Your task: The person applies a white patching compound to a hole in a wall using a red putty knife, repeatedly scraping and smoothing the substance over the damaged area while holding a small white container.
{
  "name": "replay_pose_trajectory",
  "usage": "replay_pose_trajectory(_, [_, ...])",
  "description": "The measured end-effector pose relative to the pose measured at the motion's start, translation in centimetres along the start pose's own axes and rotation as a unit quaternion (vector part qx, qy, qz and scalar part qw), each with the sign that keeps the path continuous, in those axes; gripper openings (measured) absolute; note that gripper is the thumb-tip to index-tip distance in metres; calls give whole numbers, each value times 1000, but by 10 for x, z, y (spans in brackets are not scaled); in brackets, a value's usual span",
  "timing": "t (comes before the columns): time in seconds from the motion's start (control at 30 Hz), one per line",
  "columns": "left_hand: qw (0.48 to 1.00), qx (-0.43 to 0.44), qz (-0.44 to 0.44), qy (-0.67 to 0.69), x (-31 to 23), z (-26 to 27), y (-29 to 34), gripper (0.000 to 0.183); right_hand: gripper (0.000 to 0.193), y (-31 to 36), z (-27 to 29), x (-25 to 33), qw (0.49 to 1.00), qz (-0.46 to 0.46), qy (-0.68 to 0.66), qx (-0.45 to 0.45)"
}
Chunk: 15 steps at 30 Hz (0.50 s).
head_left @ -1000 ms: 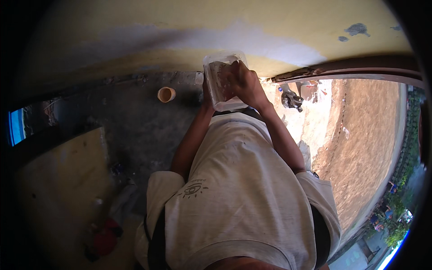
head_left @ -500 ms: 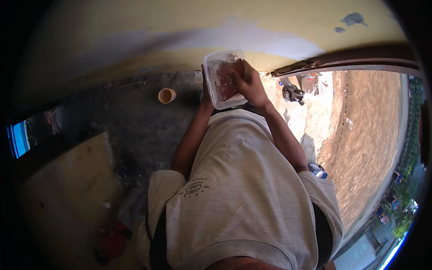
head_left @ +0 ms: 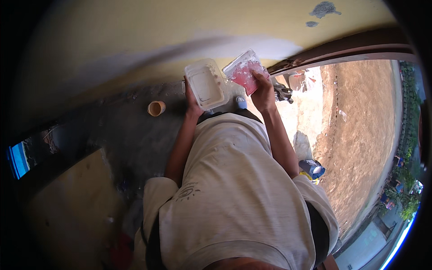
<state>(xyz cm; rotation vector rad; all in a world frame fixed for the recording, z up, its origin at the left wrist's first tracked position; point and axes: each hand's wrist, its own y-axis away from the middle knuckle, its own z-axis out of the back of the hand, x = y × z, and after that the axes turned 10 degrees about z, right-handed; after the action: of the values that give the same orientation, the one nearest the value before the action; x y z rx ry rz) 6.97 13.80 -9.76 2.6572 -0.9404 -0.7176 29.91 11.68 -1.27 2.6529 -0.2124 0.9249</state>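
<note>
My left hand [head_left: 191,100] is closed around the side of a translucent rectangular plastic tub [head_left: 206,84], tilted so its inside shows. Whitish paste smears coat the tub's bottom and walls. To its right, my right hand [head_left: 264,93] grips a broad red putty spreader [head_left: 245,74] by its lower right end, the thumb lying on its face. White paste streaks the spreader's face, and its far edge is pale grey. The spreader is raised near the tub's upper right side. Most of the left fingers are hidden behind the tub.
Ahead stands a yellow wall [head_left: 148,40] with a whitish smeared band and grey bare patches. A small tan bucket [head_left: 156,108] stands on the dark floor at left. At right, a brown frame [head_left: 346,48] borders sunlit ground, with a dark plastic bag [head_left: 283,93] and a blue bundle [head_left: 312,169].
The red spreader has come out of the tub and moved up and right in my right hand. The tub has shifted slightly left, and the whole view has turned a little.
</note>
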Motion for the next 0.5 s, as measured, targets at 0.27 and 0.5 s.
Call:
replay_pose_trajectory(0.27, [999,-26,6,24,4,-15,-14,84,19,-57,76,9,933,171,315,33])
replay_pose_trajectory(0.5, [999,-16,-6,33,2,-11,-13,80,19,-88,-25,78,993,96,-22,-72])
